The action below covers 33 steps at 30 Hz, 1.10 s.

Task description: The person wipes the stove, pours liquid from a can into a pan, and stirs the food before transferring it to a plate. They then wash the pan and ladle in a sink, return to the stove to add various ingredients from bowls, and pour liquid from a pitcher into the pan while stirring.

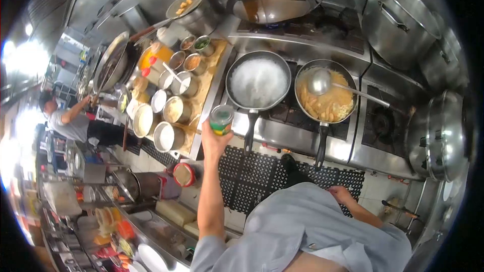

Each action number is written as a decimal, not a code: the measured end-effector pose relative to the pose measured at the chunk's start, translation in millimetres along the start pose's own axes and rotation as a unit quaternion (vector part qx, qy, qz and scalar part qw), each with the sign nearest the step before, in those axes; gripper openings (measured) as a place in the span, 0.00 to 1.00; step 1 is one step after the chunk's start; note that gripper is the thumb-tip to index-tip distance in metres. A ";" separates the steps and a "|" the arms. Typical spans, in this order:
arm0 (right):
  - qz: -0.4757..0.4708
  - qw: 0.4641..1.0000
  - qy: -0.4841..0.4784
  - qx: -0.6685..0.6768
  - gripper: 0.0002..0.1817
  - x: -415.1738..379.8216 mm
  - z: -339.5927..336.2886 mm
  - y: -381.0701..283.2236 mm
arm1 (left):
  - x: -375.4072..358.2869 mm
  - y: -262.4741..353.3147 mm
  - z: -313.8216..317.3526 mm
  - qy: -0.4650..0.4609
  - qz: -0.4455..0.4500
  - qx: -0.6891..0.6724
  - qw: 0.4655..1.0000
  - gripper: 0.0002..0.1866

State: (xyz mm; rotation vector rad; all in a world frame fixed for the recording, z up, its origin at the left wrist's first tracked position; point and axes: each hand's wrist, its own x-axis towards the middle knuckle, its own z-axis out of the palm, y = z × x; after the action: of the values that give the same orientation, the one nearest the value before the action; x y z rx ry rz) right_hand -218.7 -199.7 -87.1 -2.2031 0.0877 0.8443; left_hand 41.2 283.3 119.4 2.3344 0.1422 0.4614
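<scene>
Above the stove's front edge, the left hand (214, 143) is raised with its fingers wrapped around a small can (221, 120), which sits upright at the top of the hand, just beside the handle of the steaming pan (258, 81). The right hand (341, 194) rests low, loosely curled, holding nothing.

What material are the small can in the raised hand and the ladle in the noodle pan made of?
The can in the left hand looks like metal: shiny top rim, printed green and yellow label. The ladle looks like polished steel, bright and reflective; its pan seems dark-coated.
</scene>
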 end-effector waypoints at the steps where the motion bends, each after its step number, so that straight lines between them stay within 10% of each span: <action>1: 0.080 0.982 -0.004 0.173 0.12 2.7 17.1 51.1 | 20.0 3.7 12.7 -0.046 0.011 0.042 0.998 0.36; 2: 0.157 0.928 -0.008 0.339 0.12 22.4 37.2 63.5 | 38.8 6.3 25.4 -0.091 0.023 0.083 0.992 0.36; 3: 0.000 0.999 0.035 -0.038 0.13 -2.1 8.3 21.6 | 56.4 3.8 39.2 -0.096 0.027 0.086 0.991 0.36; 4: 0.003 0.999 0.034 -0.031 0.13 -1.0 21.2 43.6 | 71.3 1.2 51.6 -0.116 0.055 0.105 0.986 0.37; 6: 0.047 0.944 0.055 0.321 0.12 -8.6 39.4 59.5 | 97.4 -0.6 69.3 -0.144 0.085 0.127 0.978 0.38; 8: 0.131 0.919 0.026 0.370 0.13 -24.2 40.9 53.2 | 119.3 2.8 82.8 -0.210 0.077 0.189 0.956 0.39; 10: 0.172 0.985 -0.035 0.010 0.13 -27.8 46.2 44.2 | 139.7 -4.4 98.6 -0.232 0.085 0.199 0.948 0.41; 16: 0.323 0.943 -0.078 0.018 0.13 -31.1 0.4 -40.0 | 177.9 15.3 111.8 -0.250 0.150 0.242 0.926 0.43; 20: 0.226 0.969 -0.102 -0.019 0.16 -22.3 49.0 42.8 | 200.9 27.4 111.4 -0.274 0.126 0.212 0.930 0.40; 23: 0.148 0.988 -0.005 0.031 0.15 -22.5 56.8 50.8 | 204.1 51.6 102.4 -0.271 0.114 0.196 0.935 0.39; 25: 0.291 0.919 0.022 0.263 0.14 -29.0 11.0 -17.0 | 202.5 64.1 100.5 -0.263 0.098 0.195 0.940 0.40; 33: 0.225 0.822 0.058 0.520 0.18 -6.5 105.0 122.9 | 178.9 83.2 115.0 -0.146 0.099 0.156 0.972 0.37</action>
State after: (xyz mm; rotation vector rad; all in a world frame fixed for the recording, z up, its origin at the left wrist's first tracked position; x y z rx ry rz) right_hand -319.1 -216.7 -212.8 -1.1713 0.9332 0.6482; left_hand 247.0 190.1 152.2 2.7107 -0.1732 0.1947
